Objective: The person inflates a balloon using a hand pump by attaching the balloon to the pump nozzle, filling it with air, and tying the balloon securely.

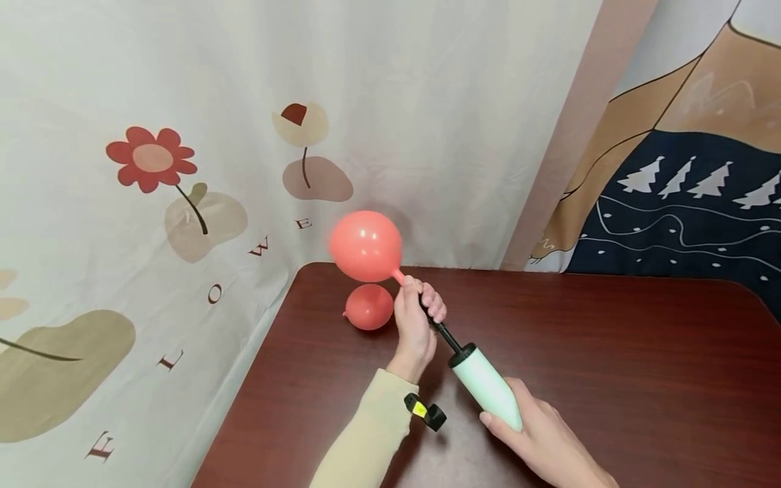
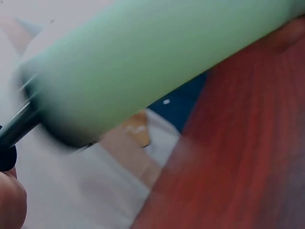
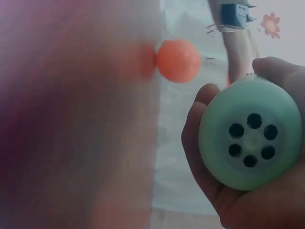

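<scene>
My left hand point(image 1: 417, 318) grips the black end of a balloon pump, right at the neck of a coral-red inflated balloon point(image 1: 367, 245). That balloon points up and away from the fist, and its mouth is hidden by the fingers. A black rod point(image 1: 450, 337) runs from the fist into the pump's mint-green barrel point(image 1: 488, 388). Around the lower part of this barrel my right hand point(image 1: 539, 430) is wrapped, thumb along the near side. The right wrist view shows the barrel's round end point(image 3: 252, 136) with several dark holes. Blurred, the barrel point(image 2: 143, 62) fills the top of the left wrist view.
On the dark red-brown table point(image 1: 610, 352), a smaller red balloon point(image 1: 369, 307) with a knotted end lies left of my left hand. A pale curtain point(image 1: 439, 135) with printed flowers and letters hangs behind and to the left. A dark printed cloth point(image 1: 689, 210) hangs at the right.
</scene>
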Motion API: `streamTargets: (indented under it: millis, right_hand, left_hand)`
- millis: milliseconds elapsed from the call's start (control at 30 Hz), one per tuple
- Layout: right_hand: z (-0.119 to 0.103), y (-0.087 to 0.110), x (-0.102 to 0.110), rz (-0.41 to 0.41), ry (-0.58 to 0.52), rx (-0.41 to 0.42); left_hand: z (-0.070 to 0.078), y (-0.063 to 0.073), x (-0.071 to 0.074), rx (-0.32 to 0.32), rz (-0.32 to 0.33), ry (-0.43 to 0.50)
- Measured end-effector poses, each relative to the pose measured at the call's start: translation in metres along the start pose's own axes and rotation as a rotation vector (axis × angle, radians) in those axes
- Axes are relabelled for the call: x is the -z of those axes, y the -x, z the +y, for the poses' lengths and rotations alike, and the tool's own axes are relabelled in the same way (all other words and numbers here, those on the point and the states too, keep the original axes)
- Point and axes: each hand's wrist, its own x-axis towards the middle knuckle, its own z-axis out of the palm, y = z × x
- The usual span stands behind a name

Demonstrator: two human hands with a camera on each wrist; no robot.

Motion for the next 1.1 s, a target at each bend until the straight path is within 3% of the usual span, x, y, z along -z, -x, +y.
streamTargets:
  millis: [200, 433, 733, 933, 1100]
  right_hand:
    - [-0.007, -0.012, -0.003, 0.103, -0.02, 0.093]
    - [-0.006, -0.008, -0.008, 0.121, -0.068, 0.085]
    - [0.008, 0.014, 0.005, -0.04, -0.006, -0.036]
    - [0.024, 0.028, 0.008, -0.085, -0.016, 0.003]
    - [0.027, 0.026, 0.005, -0.091, -0.012, 0.028]
  left_hand:
    - [-0.013, 0.012, -0.004, 0.051, -0.063, -0.061]
    - [-0.003, 0.003, -0.005, 0.02, -0.065, -0.073]
    - [0.021, -0.018, 0.008, -0.063, 0.027, 0.018]
    - [0.032, -0.026, 0.018, -0.098, 0.05, 0.015]
    - [0.029, -0.027, 0.021, -0.116, 0.049, 0.02]
